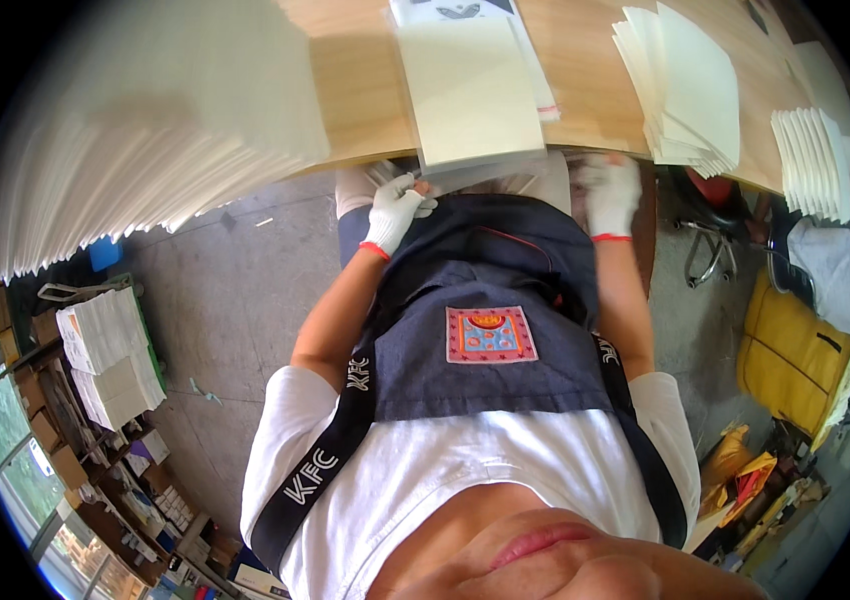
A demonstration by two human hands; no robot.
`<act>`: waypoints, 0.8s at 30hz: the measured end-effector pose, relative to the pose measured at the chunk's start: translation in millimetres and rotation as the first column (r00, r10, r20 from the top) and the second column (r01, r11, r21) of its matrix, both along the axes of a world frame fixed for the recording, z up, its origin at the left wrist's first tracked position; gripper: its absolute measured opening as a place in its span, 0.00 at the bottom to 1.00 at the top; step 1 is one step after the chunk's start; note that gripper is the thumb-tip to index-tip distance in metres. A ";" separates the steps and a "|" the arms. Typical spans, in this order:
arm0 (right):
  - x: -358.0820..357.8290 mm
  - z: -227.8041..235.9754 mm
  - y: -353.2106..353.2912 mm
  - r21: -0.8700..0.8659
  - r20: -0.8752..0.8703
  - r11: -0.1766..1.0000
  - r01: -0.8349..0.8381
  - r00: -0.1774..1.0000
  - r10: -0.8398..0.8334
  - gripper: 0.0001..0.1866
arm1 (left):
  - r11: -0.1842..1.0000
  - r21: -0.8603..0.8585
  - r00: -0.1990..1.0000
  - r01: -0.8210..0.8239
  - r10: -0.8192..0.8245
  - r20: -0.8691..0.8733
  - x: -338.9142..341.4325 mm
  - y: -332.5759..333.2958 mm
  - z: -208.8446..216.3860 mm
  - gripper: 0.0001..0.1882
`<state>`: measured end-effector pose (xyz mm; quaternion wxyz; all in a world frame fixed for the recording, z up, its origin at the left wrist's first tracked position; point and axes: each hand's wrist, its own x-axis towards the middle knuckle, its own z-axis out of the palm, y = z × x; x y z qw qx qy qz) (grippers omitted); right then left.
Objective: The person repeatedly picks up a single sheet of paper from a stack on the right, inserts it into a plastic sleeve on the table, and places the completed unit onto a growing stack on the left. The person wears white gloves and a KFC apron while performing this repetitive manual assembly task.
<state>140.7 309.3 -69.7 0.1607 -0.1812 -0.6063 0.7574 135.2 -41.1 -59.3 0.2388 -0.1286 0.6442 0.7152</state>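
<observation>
My left hand (400,212), in a white knit glove with a red cuff and bare fingertips, is at the table's front edge. Its fingers are curled in at the near left corner of a clear plastic bag (485,172). A cream rectangular board (473,90) lies over the bag, its near end at the table edge. My right hand (613,195), gloved the same way, is just below the table edge to the right of the board. Motion smears its fingers, and whether they hold anything does not show.
A large stack of white sheets (115,180) covers the table's left side. Fanned cream boards (690,90) and a smaller white stack (813,165) lie on the right. Beyond the board is a printed sheet (460,10). A stool (710,215) and a yellow cushion (795,350) stand to the right.
</observation>
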 end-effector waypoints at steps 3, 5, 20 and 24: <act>49.4 -35.5 82.0 0.576 0.604 0.797 -0.180 0.751 -0.266 0.08 | 0.970 -0.225 0.972 0.092 -0.136 -0.192 2.8 -10.7 -4.4 0.08; 82.8 -42.7 92.3 0.393 0.898 0.030 -0.919 0.377 -0.228 0.15 | 0.885 -0.464 0.838 -0.037 -0.225 -0.497 1.1 -12.6 -7.4 0.07; -9.8 31.1 -88.3 0.716 0.099 0.664 -0.217 0.972 0.211 0.08 | 0.755 -0.547 0.670 -0.362 -0.197 -0.716 -20.6 2.3 -24.0 0.08; -14.7 13.8 -102.2 0.655 0.250 0.744 -0.130 0.967 -0.052 0.10 | 0.833 -0.223 0.802 -0.507 0.362 -0.474 -24.9 18.4 -30.8 0.12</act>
